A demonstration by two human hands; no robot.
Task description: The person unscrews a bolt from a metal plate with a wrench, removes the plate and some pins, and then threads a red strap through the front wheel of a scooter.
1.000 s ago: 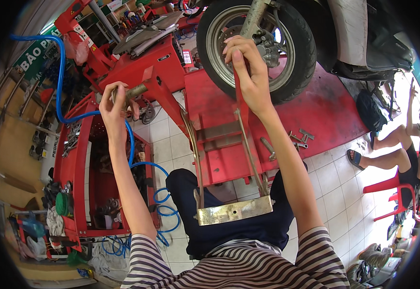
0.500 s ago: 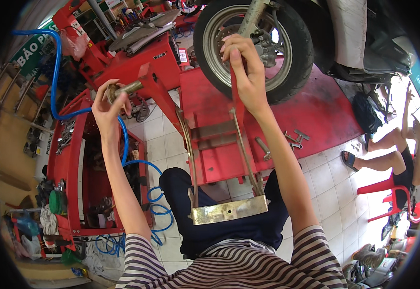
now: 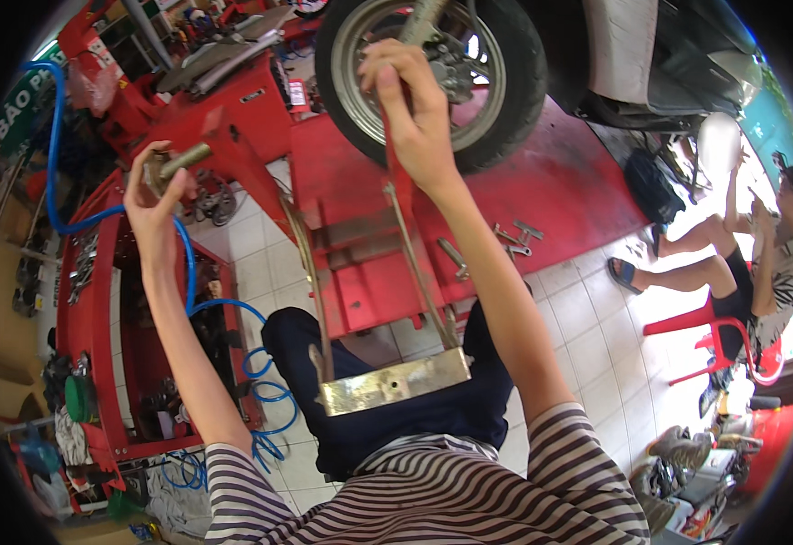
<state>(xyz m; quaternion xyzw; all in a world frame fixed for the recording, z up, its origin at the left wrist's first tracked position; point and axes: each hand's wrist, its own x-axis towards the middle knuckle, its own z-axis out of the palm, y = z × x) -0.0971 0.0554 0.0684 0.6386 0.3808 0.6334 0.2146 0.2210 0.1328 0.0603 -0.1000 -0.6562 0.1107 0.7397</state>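
Note:
In my left hand (image 3: 158,204) a thick bolt (image 3: 186,161) with a wide round head is pinched between thumb and fingers. Its shank points at the upper end of a red steel upright (image 3: 233,150); I cannot tell whether they touch. My right hand (image 3: 412,113) is wrapped around the top of the other red upright (image 3: 396,168). From the uprights, two long metal bars (image 3: 308,259) run back toward me. A worn metal plate (image 3: 396,381) with a small hole joins them above my lap.
A motorbike front wheel (image 3: 515,100) stands on the red lift platform (image 3: 560,218), beside several loose wrenches (image 3: 516,238). A blue air hose (image 3: 57,154) coils past the red tool cabinet (image 3: 88,341) at left. At right a person (image 3: 769,263) sits on a red chair (image 3: 719,350).
The view has swung to the right, so the scene sits farther left. Both hands keep their holds, and the bolt's shank looks more blurred.

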